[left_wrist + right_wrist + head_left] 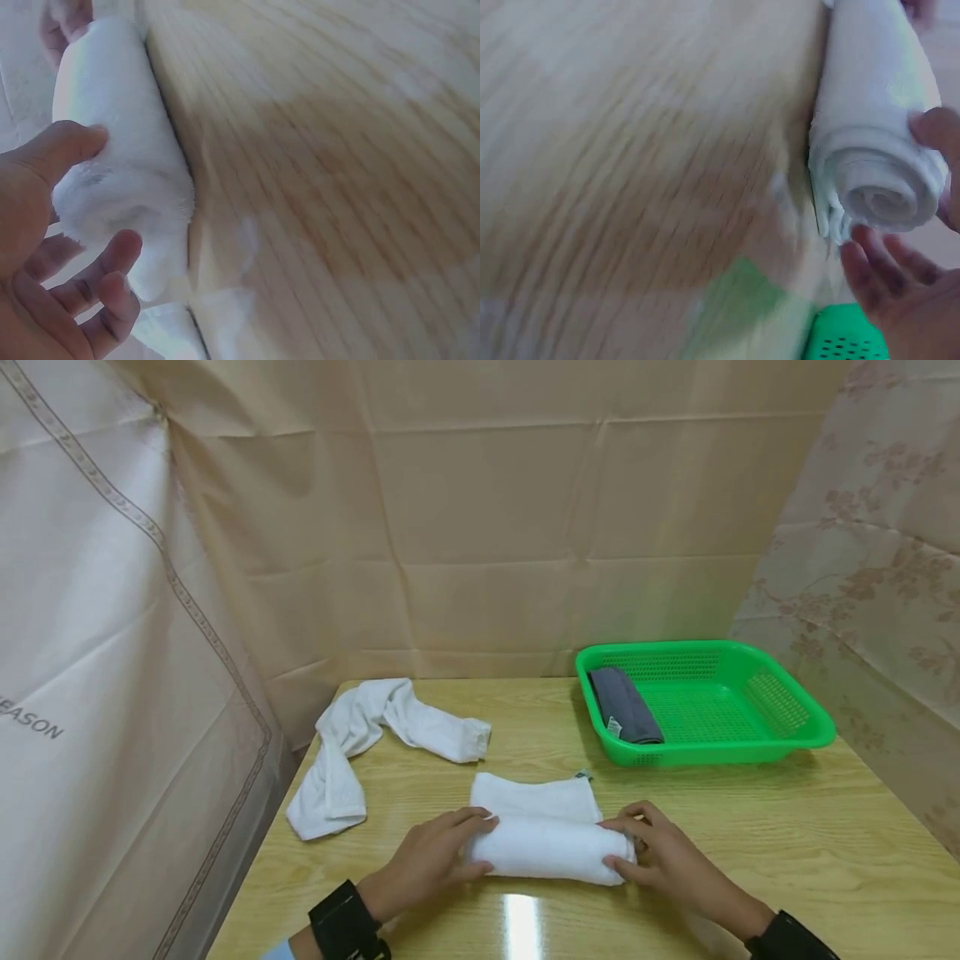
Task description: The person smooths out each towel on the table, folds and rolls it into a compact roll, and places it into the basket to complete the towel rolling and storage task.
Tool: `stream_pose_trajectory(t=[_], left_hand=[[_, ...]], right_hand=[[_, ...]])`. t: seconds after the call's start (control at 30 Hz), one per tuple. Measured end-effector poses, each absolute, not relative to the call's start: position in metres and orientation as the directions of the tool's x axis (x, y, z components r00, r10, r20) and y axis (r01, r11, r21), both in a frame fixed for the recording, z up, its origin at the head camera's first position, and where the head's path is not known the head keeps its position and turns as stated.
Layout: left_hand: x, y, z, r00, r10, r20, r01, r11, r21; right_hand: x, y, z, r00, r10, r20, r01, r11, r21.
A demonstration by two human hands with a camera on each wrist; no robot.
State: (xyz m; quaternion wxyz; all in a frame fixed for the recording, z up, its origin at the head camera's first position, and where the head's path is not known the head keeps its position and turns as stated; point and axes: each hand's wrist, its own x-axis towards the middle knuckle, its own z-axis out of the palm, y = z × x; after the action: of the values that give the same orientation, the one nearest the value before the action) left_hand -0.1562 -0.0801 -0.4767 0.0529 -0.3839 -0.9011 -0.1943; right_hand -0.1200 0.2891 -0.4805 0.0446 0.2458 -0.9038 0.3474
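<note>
A white towel (551, 847), partly rolled up, lies on the wooden table, and its flat end (532, 797) stretches away toward the back. My left hand (442, 847) holds the roll's left end between thumb and fingers. At the opposite end, my right hand (663, 856) grips the roll in the same way. The right wrist view shows the spiral of layers (881, 196) at the roll's end, with the thumb on the roll's side and fingertips by the lower edge. In the left wrist view the thumb presses the roll (116, 97); some fingers curl near its end.
Behind to the left lies another white towel (337, 760), loose and crumpled. A green plastic basket (810, 727) stands at the back right with a rolled dark grey towel (626, 706) along its left side. Cloth curtains (480, 527) surround the table (750, 810).
</note>
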Motion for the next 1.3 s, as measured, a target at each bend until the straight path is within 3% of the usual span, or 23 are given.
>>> stream_pose_trajectory(t=[0.1,0.2,0.4,0.47,0.57,0.77,1.03,1.17,1.3], left_hand=[[-0.157,-0.079,-0.475,-0.7,0.673,0.238,0.71,0.622,0.331],[-0.157,-0.079,-0.476,-0.697,0.674,0.246,0.712,0.61,0.349],[-0.156,-0.08,-0.478,-0.685,0.676,0.27,0.722,0.584,0.371],[-0.157,-0.08,-0.479,-0.684,0.675,0.275,0.723,0.578,0.379],[-0.158,-0.079,-0.48,-0.683,0.674,0.283,0.724,0.57,0.389],[-0.158,-0.079,-0.48,-0.688,0.673,0.272,0.708,0.541,0.454],[-0.164,-0.079,-0.481,-0.724,0.672,0.157,0.626,0.544,0.559],[-0.165,-0.078,-0.483,-0.718,0.674,0.175,0.629,0.52,0.577],[-0.161,-0.079,-0.487,-0.71,0.675,0.201,0.653,0.526,0.544]], right_hand=[[-0.114,0.288,-0.484,-0.811,-0.432,0.394,-0.577,0.7,-0.42],[-0.111,0.288,-0.486,-0.742,-0.485,0.462,-0.638,0.722,-0.267],[-0.11,0.288,-0.491,-0.706,-0.527,0.473,-0.656,0.738,-0.156],[-0.112,0.286,-0.491,-0.712,-0.51,0.483,-0.654,0.732,-0.191],[-0.114,0.284,-0.491,-0.748,-0.467,0.471,-0.641,0.691,-0.334],[-0.117,0.285,-0.486,-0.861,-0.405,0.307,-0.504,0.605,-0.616],[-0.122,0.287,-0.474,-0.937,-0.345,0.044,-0.256,0.599,-0.759],[-0.125,0.289,-0.47,-0.935,-0.344,-0.084,-0.129,0.553,-0.823],[-0.127,0.29,-0.47,-0.928,-0.354,-0.117,-0.097,0.533,-0.841]])
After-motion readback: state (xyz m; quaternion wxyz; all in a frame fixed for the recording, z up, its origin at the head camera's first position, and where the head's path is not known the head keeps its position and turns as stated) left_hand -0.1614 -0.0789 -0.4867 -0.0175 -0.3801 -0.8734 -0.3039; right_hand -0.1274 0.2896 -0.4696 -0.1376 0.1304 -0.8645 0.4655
